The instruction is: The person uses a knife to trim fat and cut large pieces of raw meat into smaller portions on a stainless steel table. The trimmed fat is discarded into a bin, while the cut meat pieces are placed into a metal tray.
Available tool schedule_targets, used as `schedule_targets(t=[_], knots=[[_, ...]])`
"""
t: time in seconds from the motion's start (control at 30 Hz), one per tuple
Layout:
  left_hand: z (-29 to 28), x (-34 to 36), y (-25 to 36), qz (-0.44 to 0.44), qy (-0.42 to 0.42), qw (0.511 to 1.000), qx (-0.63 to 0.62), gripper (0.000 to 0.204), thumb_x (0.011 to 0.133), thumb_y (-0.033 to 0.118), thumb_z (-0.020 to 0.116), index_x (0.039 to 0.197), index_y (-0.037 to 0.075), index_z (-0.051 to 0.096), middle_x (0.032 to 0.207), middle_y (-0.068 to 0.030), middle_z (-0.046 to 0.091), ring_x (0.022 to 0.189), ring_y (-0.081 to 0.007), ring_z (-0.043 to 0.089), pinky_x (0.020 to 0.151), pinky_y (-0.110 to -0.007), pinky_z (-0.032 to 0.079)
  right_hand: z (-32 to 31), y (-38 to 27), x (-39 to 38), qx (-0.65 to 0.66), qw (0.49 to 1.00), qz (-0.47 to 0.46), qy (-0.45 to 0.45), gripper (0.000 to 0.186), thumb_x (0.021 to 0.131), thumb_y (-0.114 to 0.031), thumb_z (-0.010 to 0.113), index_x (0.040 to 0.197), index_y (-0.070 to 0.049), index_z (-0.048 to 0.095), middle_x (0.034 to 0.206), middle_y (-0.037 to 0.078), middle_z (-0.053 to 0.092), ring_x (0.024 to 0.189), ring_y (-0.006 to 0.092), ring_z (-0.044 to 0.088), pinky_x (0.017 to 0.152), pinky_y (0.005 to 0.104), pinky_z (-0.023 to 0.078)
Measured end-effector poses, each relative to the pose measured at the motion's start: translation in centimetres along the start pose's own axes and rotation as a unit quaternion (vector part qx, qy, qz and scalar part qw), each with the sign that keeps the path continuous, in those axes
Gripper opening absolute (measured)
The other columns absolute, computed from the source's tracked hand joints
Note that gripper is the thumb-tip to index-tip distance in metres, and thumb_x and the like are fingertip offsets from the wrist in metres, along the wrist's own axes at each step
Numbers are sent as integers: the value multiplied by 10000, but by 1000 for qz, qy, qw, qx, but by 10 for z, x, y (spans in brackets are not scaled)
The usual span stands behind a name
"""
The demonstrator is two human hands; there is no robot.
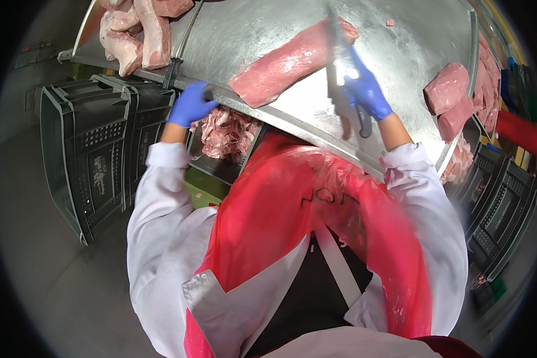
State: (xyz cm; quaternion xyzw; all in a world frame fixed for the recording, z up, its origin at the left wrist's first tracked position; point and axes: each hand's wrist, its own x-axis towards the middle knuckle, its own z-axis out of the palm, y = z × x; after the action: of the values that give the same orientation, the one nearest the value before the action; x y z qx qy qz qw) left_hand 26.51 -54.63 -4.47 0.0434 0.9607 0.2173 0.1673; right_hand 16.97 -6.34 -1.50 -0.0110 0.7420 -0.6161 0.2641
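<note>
My right hand [369, 92], in a blue glove, grips a knife [364, 122] over the metal table. Its blade is blurred, points to the far side and crosses in front of the right end of a long pink piece of boneless meat [286, 65]. I cannot tell whether the blade touches the meat. At the table's near edge, my left hand [191, 104], also gloved in blue, is curled with a small dark thing between thumb and fingers. Just below it, a dark crate holds pale meat trimmings [227, 134].
The metal table [250, 42] has a raised near rim. Several pale meat pieces [134, 33] lie at far left, beside a thin rod with a black end [172, 73]. Stacked dark crates [95, 137] stand left. More cut meat [447, 89] lies right, above other crates [501, 209].
</note>
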Motion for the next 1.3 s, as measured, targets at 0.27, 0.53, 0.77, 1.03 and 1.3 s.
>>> schedule_targets(t=[0.27, 0.53, 0.77, 1.03, 1.3], knots=[[79, 174, 223, -30, -12, 992, 124, 774, 677, 363, 809, 1305, -16, 561, 1303, -292, 590, 1204, -415, 579, 1029, -457, 461, -62, 45, -82, 77, 982, 41, 165, 848, 921, -15, 574, 1632, -180, 143, 756, 38, 606, 539, 94, 545, 472, 267, 474], [44, 313, 87, 129, -269, 937, 184, 597, 825, 386, 719, 1175, -87, 619, 1048, -272, 706, 1005, -323, 705, 859, -390, 554, -87, 93, -171, 137, 956, 75, 250, 871, 872, 64, 485, 1636, -182, 146, 912, 55, 636, 537, 74, 482, 460, 240, 431], [86, 272, 282, -28, 59, 979, 194, 1223, 662, 646, 840, 1442, -122, 295, 1307, -342, 527, 1190, -457, 586, 1022, -464, 484, -103, 126, -216, 223, 917, 68, 325, 894, 861, 88, 472, 1639, -187, 129, 933, 39, 626, 578, 66, 469, 483, 230, 437], [74, 262, 218, -105, 60, 991, -62, 1195, 672, 726, 779, 1371, -158, 381, 1290, -396, 556, 1252, -454, 569, 1023, -447, 486, -134, 133, -186, 142, 952, 39, 269, 847, 938, 42, 530, 1636, -226, 132, 909, 31, 616, 615, 81, 526, 544, 240, 494], [62, 172, 290, 217, -70, 974, -6, 873, 824, 586, 707, 1380, -32, 442, 1202, -265, 624, 1153, -420, 600, 1022, -507, 457, -151, 144, -199, 94, 944, 27, 315, 829, 954, -7, 554, 1633, -261, 154, 783, 32, 613, 609, 75, 547, 534, 239, 485]])
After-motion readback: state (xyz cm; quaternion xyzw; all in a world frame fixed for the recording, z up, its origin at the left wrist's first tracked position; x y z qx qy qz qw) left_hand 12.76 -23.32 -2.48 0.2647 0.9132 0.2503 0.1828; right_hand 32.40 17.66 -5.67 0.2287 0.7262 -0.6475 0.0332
